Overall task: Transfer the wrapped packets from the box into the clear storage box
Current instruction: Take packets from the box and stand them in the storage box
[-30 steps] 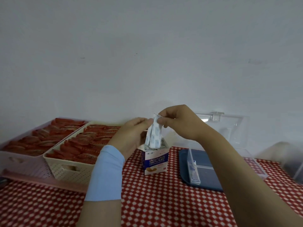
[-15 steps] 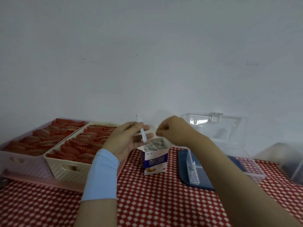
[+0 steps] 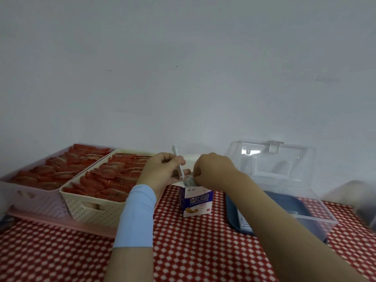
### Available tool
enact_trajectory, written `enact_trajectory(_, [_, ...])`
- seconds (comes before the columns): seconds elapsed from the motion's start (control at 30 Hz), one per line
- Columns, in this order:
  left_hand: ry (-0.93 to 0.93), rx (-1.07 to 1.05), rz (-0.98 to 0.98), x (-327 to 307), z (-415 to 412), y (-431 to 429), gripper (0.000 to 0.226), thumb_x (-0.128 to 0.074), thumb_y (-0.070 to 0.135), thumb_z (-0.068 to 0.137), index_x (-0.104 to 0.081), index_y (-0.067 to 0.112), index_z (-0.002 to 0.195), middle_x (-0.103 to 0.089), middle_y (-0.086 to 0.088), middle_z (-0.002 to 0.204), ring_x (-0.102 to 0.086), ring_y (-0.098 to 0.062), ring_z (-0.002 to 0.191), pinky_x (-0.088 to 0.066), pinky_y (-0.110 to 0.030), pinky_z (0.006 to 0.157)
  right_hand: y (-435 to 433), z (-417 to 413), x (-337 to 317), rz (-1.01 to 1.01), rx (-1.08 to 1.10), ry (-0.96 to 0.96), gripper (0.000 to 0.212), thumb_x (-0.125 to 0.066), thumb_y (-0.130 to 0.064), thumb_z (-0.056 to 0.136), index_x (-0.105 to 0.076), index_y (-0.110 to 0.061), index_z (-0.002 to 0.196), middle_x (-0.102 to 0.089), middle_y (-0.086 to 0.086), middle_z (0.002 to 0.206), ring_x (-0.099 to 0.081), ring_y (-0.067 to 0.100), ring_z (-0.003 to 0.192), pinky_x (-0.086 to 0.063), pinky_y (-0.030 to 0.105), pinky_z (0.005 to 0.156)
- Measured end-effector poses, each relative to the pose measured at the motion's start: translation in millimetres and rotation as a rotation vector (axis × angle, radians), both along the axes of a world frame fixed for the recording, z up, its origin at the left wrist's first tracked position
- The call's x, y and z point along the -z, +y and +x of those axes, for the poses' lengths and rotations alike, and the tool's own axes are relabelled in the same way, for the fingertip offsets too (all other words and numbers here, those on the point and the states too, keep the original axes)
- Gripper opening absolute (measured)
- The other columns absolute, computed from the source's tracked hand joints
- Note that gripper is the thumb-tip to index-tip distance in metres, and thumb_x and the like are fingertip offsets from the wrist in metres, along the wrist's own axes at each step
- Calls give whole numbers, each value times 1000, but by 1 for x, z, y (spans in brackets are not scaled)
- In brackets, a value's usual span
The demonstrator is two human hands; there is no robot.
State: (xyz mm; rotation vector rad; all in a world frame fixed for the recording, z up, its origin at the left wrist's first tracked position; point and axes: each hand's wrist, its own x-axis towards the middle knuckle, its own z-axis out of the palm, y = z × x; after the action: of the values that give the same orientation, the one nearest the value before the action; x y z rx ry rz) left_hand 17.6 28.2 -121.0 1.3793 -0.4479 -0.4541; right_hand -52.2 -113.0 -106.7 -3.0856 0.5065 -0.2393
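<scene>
Pinching, apparently, packets [image 3: 188, 178] in box [image 3: 196, 202]

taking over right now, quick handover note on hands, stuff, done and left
Left hand: grips a packet upright beside the box.
Right hand: fingers curled in the box mouth, pinching more packets.
Clear box: to the right, lid open; the arm hides much of its inside.
Done: one packet out.
Left: put it in the clear box, then move the rest.
</scene>
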Motion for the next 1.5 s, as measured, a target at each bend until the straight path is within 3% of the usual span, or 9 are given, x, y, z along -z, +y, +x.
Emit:
enact_trajectory(0.37, [-49,-83,60,7,6,-5,17,-68,10,91,-63,-5,97,-72,-18,97,-76,-24,74,-62,-42,77,-5,-8,-2,-36,-36,-147,20,-59,-28,88,-78,-32,93,-74,-11,91,-66,12,80,-56,30,70])
enact_trajectory(0.47, [-45,-106,28,6,5,-6,14,-68,8,91,-61,-4,95,-73,-18,94,-76,-26,75,-62,-44,79,-10,-12,-2,135,-63,-254,17,-59,-29,92,-73,-28,100,-72,-12,97,-65,9,88,-57,31,78])
enact_trajectory(0.6, [-74,-115,-10,4,3,-5,13,-66,8,92,-61,-4,95,-74,-15,98,-76,-23,78,-62,-44,80,-10,-11,-2,344,-97,-191,16,-67,-25,92,-77,-20,103,-74,-6,96,-67,9,85,-59,32,81])
enact_trajectory(0.83, [-99,-28,-107,-5,-5,-6,9,-62,9,95,-58,3,90,-75,-11,100,-76,-24,88,-61,-34,73,-27,-54,-37,589,-97,-506,10,-64,-15,96,-73,-17,92,-69,-6,70,-57,-4,48,-38,9,45])
enact_trajectory(1.13, [144,617,-136,-6,-47,-27,36,-53,23,90,-60,0,118,-74,-17,110,-73,-31,96,-60,-38,85,-33,-97,-27,637,-209,-576,14,-68,-10,92,-74,-20,86,-68,-17,72,-58,-5,66,-45,9,66])
enact_trajectory(1.27, [194,651,-155,1,-56,-41,35,-54,24,85,-62,4,112,-76,-12,103,-75,-23,92,-62,-32,75,-37,-105,-13,740,-184,-628,13,-68,-6,91,-76,-15,92,-72,-6,79,-65,-1,66,-50,13,64])
enact_trajectory(1.37, [232,660,-175,4,-61,-49,38,-56,24,85,-61,2,115,-75,-13,103,-74,-25,93,-60,-36,81,-41,-106,-3,734,-150,-681,25,-73,-12,88,-74,-31,104,-72,-12,91,-65,4,81,-55,24,74])
enact_trajectory(1.43, [210,635,-157,5,-61,-50,37,-58,23,85,-61,1,115,-75,-13,98,-75,-23,86,-62,-30,68,-42,-106,2,683,-123,-700,35,-78,-21,85,-66,-37,113,-66,-18,106,-61,1,95,-54,25,81])
enact_trajectory(1.5, [197,573,-157,6,-58,-52,40,-61,24,83,-62,0,116,-73,-16,102,-74,-25,88,-61,-30,68,-42,-107,4,681,-131,-707,22,-79,-27,83,-66,-33,99,-61,-21,116,-58,-3,105,-52,27,88])
